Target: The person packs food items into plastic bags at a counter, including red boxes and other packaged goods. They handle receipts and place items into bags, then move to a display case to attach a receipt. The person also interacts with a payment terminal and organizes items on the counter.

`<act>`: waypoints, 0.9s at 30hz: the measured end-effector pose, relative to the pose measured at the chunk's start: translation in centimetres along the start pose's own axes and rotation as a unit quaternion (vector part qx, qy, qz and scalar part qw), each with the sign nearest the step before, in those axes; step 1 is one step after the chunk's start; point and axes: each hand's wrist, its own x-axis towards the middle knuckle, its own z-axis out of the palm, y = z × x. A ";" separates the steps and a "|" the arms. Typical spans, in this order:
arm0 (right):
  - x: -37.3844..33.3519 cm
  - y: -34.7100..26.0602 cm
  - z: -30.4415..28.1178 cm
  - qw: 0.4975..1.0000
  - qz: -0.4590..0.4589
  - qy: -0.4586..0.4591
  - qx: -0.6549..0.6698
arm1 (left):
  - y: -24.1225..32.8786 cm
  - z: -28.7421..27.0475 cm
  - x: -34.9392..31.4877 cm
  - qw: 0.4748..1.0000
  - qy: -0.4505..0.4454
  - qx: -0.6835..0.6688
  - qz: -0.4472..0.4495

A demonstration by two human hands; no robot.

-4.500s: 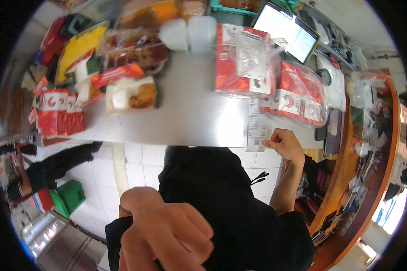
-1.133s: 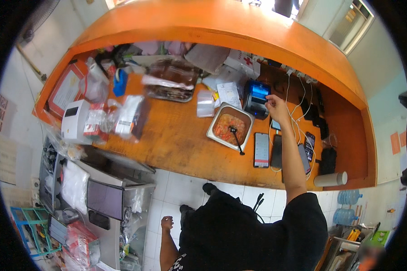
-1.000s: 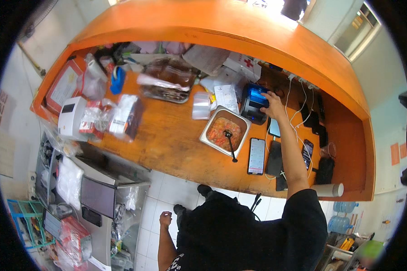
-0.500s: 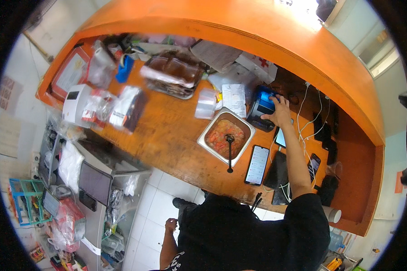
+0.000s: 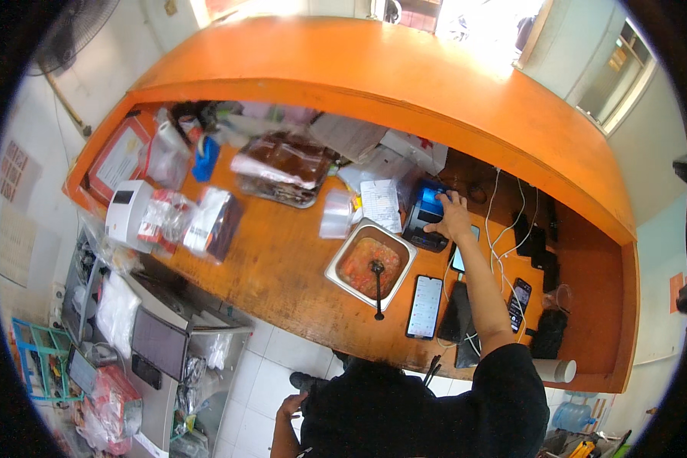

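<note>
My right hand [image 5: 452,216] reaches over the counter and lies on a small black and blue box-shaped device, which looks like a receipt printer [image 5: 427,221]. Its fingers are spread apart over the right side of the device, with the thumb lower down. Down by my side, off the counter, hangs my left hand [image 5: 290,406]; its fingers are too small and turned away to make out. Left of the device, a steel food pan [image 5: 336,279] holds a reddish chopped sauce [image 5: 366,259], and a black ladle [image 5: 378,294] leans over its near rim. A paper slip [image 5: 380,204] lies behind the pan.
Near the counter's front lie a lit phone [image 5: 424,305], a black tablet-like slab [image 5: 459,317], another phone [image 5: 519,301] and white cables [image 5: 499,259]. Plastic-wrapped brown trays [image 5: 282,168], packets [image 5: 210,221] and a blue tape dispenser [image 5: 205,158] stand leftward. An orange shelf [image 5: 343,69] overhangs the back.
The view has tilted, so the counter sits lower in the picture. My right hand stays on the device, and my left hand stays low at my side.
</note>
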 end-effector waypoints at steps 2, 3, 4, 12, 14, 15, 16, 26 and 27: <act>0.0 -0.1 0.0 1.000 0.002 0.002 -0.009 | 0.8 0.2 -0.5 0.999 0.010 -0.008 -0.034; 0.0 -0.1 0.0 1.000 0.007 -0.001 -0.008 | 1.2 0.3 -0.8 0.999 0.013 0.001 -0.033; 0.0 -0.1 -0.1 1.000 0.012 -0.006 -0.008 | 1.6 0.5 -1.1 0.999 0.015 0.010 -0.033; -0.1 -0.2 -0.2 1.000 -0.005 0.010 0.006 | 2.4 1.1 0.5 0.995 0.065 0.079 -0.009; -0.2 -0.1 0.0 1.000 0.000 0.013 0.009 | 1.6 1.2 1.7 0.995 0.090 0.052 -0.012; -0.2 0.1 0.1 0.999 -0.015 0.026 0.011 | 1.1 1.1 2.2 0.994 0.088 0.063 0.008; -0.2 0.2 0.3 0.999 -0.023 0.035 0.012 | 0.7 1.2 2.5 0.993 0.086 0.072 0.027; 0.4 2.0 1.7 0.994 -0.102 0.037 0.001 | 0.3 2.7 0.6 0.983 0.183 -0.013 0.028; 0.5 2.2 1.8 0.995 -0.093 0.007 0.027 | 0.4 2.7 0.4 0.983 0.183 0.017 0.023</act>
